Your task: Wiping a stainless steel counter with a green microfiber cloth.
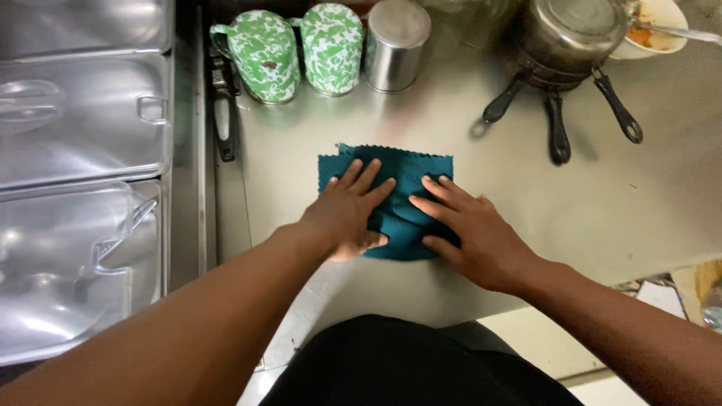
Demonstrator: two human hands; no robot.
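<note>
Steel worktop (602, 203) w/ teal cloth (410, 177) – left hand (347, 214) & right hand (470, 229) spread flat, pressing it. Looks soft, light, limp – best pinched at edge/corner.

Light is falling from above and slightly ahead of me, fairly even, neither harsh nor dim; the steel counter (602, 203) is throwing back a soft hazy sheen; stronger glare is streaking the tray lids (83, 143) at my left; pan handles (556, 131) are casting short blurred shadows; my forearms are softening near the bottom edge; the corners are bending outward slightly; overall sharpness is staying moderate.
</note>
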